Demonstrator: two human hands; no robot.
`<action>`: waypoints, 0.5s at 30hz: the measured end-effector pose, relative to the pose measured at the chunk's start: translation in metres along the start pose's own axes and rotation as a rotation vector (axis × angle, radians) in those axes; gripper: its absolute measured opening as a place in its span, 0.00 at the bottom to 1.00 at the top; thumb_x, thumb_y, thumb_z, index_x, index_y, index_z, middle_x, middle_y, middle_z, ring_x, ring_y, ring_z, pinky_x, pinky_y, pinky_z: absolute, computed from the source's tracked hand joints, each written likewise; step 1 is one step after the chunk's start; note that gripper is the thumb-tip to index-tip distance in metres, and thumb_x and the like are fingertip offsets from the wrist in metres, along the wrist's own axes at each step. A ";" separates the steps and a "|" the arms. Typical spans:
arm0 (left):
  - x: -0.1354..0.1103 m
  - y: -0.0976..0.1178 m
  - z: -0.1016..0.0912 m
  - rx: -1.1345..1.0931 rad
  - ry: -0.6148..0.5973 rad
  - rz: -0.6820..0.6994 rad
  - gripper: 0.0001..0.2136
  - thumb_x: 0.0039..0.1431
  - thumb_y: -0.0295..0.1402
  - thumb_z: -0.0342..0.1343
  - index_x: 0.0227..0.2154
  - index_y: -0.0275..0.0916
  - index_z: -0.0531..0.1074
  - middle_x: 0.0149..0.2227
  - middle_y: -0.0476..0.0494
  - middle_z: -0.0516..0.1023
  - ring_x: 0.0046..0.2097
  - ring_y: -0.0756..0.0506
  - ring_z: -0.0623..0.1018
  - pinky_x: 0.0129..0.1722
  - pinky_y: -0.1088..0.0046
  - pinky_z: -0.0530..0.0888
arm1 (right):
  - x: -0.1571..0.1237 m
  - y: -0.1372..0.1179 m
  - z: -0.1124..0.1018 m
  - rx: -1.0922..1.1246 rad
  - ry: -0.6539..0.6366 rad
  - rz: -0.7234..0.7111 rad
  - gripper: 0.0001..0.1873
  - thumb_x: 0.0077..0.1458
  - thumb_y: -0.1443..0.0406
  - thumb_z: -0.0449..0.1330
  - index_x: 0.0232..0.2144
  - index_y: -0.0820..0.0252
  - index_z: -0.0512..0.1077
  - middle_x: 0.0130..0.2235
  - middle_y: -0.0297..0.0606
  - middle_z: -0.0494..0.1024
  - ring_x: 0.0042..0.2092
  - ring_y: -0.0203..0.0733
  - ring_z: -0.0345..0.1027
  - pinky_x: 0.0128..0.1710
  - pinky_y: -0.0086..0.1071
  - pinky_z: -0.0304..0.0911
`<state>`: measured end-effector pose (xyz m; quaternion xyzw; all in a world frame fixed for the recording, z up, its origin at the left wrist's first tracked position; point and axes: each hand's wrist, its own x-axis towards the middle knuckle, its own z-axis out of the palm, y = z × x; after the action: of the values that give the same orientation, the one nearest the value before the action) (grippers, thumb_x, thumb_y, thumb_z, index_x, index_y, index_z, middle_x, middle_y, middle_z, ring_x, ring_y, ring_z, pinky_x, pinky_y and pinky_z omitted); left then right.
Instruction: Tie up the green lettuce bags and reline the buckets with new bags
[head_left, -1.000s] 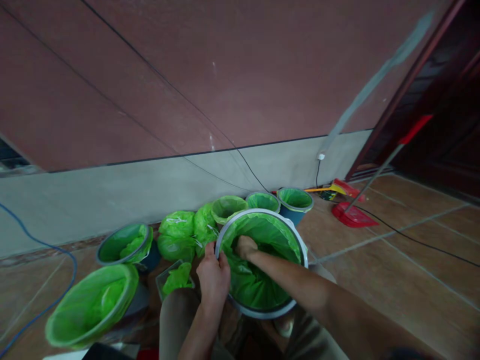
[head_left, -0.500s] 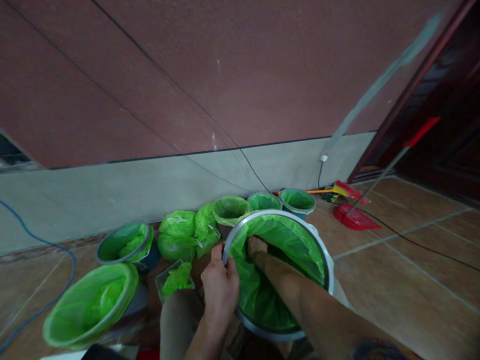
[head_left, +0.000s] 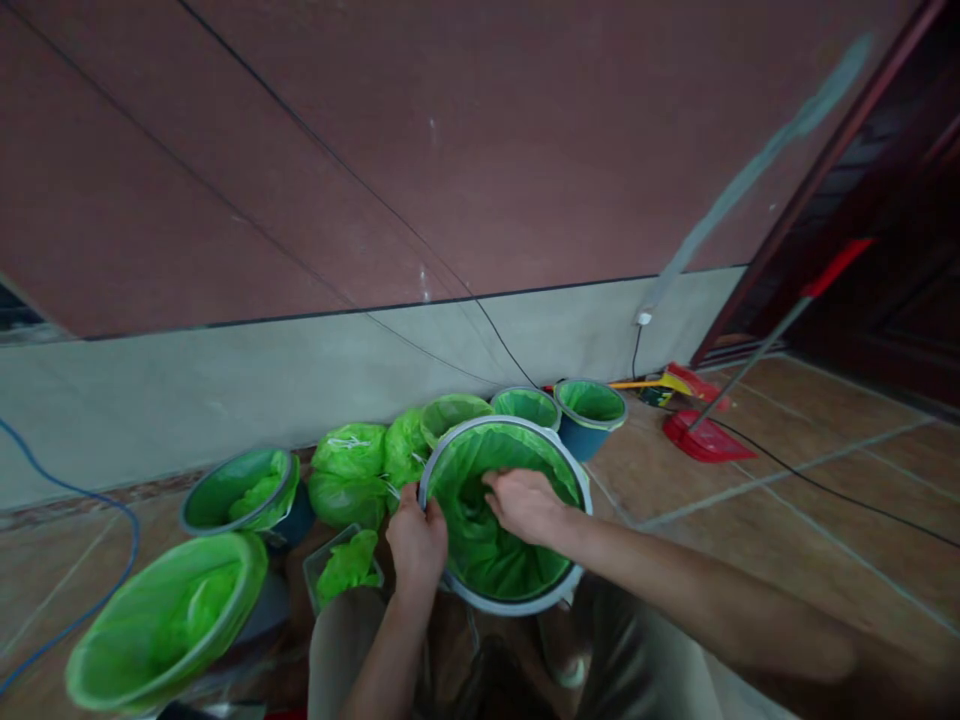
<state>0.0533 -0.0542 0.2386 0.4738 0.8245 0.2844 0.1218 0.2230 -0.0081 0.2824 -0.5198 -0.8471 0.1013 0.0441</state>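
Note:
A trash bin (head_left: 501, 606) with a grey rim stands between my knees, lined with a green trash bag (head_left: 517, 570) folded over part of the rim. On the bin's left side, my left hand (head_left: 418, 540) grips the rim, thumb on top. My right hand (head_left: 525, 505) is inside the bin's mouth, its fingers closed on the bag where folds gather. The bottom of the bag is hidden in shadow.
Lined bins (head_left: 592, 430) stand along the wall, beside tied green bags (head_left: 347, 475). At left are more bins (head_left: 251, 490) and a large tilted lined bin (head_left: 169, 625). A small box (head_left: 311, 580) holds green plastic. A red dustpan (head_left: 705, 437) lies to the right.
My right hand has come up from deep inside the bag to near the bin's mouth. The bin has shifted left and lower, with my left hand still on its rim.

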 end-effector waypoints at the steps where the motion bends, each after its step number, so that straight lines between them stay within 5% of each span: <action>1: 0.005 -0.003 0.002 0.015 -0.006 -0.023 0.13 0.61 0.30 0.48 0.46 0.36 0.70 0.32 0.39 0.80 0.36 0.40 0.80 0.33 0.70 0.67 | 0.003 0.011 -0.004 -0.031 0.071 0.033 0.18 0.60 0.61 0.54 0.51 0.60 0.70 0.50 0.49 0.74 0.54 0.52 0.66 0.52 0.41 0.61; 4: 0.022 -0.005 0.010 0.045 -0.032 -0.085 0.13 0.60 0.32 0.48 0.45 0.36 0.71 0.35 0.37 0.80 0.39 0.38 0.80 0.36 0.68 0.68 | 0.005 0.056 -0.003 -0.056 0.198 0.288 0.29 0.61 0.60 0.53 0.61 0.64 0.57 0.58 0.56 0.67 0.59 0.56 0.60 0.54 0.46 0.57; 8: 0.046 0.008 0.035 0.034 -0.115 -0.100 0.11 0.60 0.31 0.49 0.42 0.36 0.72 0.37 0.37 0.80 0.43 0.38 0.80 0.38 0.68 0.70 | 0.006 0.117 0.033 0.303 -0.033 0.477 0.23 0.61 0.62 0.53 0.56 0.68 0.63 0.47 0.52 0.76 0.50 0.48 0.71 0.47 0.34 0.63; 15: 0.071 0.052 0.131 -0.262 -0.288 -0.013 0.26 0.59 0.40 0.55 0.56 0.32 0.60 0.49 0.34 0.77 0.50 0.41 0.77 0.48 0.70 0.71 | 0.012 0.208 0.082 0.519 0.120 0.656 0.16 0.59 0.67 0.51 0.48 0.68 0.68 0.46 0.51 0.78 0.48 0.47 0.73 0.44 0.31 0.64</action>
<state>0.1153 0.0727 0.1681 0.4842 0.7576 0.3180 0.3009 0.3842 0.0840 0.1567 -0.7384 -0.5793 0.2894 0.1882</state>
